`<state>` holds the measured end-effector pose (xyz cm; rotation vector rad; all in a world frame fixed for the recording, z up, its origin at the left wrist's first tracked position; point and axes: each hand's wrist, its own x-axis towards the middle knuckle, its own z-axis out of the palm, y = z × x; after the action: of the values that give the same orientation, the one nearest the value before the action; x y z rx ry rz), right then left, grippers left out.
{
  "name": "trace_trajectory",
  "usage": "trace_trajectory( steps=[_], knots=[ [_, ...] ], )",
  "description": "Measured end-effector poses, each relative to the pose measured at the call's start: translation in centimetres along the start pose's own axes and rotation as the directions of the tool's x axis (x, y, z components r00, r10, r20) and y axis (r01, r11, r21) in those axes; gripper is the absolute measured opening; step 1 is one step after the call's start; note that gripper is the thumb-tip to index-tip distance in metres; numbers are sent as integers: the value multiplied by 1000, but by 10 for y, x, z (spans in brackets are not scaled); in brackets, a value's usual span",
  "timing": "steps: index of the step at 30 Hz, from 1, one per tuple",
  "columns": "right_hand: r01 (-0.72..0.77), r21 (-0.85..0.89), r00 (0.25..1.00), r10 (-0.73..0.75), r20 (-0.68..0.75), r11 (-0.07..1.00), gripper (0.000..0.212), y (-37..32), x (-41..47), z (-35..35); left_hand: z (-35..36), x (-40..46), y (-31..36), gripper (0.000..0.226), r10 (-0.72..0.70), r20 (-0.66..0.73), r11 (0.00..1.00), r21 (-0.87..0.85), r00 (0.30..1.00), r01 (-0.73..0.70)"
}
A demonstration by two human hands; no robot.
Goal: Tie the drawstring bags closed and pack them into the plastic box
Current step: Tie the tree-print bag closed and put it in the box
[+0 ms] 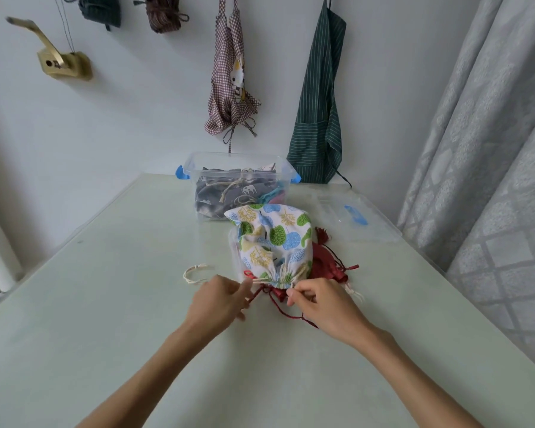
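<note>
A white drawstring bag printed with green, blue and yellow trees [271, 239] lies on the table with its gathered mouth toward me. My left hand [218, 299] pinches its cream cord on the left of the mouth. My right hand [320, 304] pinches the cord on the right. A loop of the cream cord [192, 273] trails off to the left. Beneath and to the right of it lies a dark red drawstring bag [325, 262] with red cords. The clear plastic box [198, 168] with blue latches stands behind, holding several grey patterned bags.
The box's clear lid [349, 217] with a blue handle lies flat to the right of the box. Aprons hang on the wall behind, a checked one [229, 81] and a green striped one [320, 112]. A grey curtain [482, 149] borders the table's right side.
</note>
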<state>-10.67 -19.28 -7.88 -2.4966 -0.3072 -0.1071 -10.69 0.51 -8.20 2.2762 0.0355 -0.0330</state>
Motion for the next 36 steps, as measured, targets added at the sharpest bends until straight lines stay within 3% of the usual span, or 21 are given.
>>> trace_trajectory(
  steps=[2,4,8,10,12,14,18,23,26,29,31,36],
  knots=[
    [2,-2,1000,-2,8,1000,30,-3,-1,2,9,2,11,42,-85,77,964,-247,993,102],
    [6,2,1000,-6,-5,1000,29,-4,-2,1,16,5,19,37,-185,58,852,-489,981,190],
    [15,-52,988,-22,-150,999,27,0,-4,-4,22,9,24,17,-327,-94,648,-747,940,150],
    [26,-109,971,-51,-235,994,19,-1,-1,-9,19,8,27,10,-318,-145,603,-793,937,82],
    [59,-164,963,-99,-250,985,28,-5,7,-15,14,12,31,10,-280,-172,550,-835,945,11],
    [93,-214,964,-142,-224,972,35,-12,21,-22,7,22,37,11,-235,-196,519,-854,952,-47],
    [78,-133,987,-96,-129,988,23,-20,62,-31,-11,60,54,23,-98,-225,461,-874,969,-156],
    [52,-107,998,-56,-29,993,26,-21,112,-30,-23,107,64,27,73,-146,389,-907,987,-163],
    [34,-107,997,-27,70,994,20,-17,134,-28,-30,132,61,26,124,-25,349,-935,992,-68],
    [-11,4,997,11,80,1000,14,-14,145,-36,-37,148,52,23,167,43,436,-900,985,-35],
    [-42,49,995,38,96,998,26,-15,146,-47,-41,153,48,19,193,99,523,-852,976,-17],
    [-108,28,947,94,306,994,24,-13,134,-79,-46,147,54,18,226,187,785,-616,956,-65]
  ],
)
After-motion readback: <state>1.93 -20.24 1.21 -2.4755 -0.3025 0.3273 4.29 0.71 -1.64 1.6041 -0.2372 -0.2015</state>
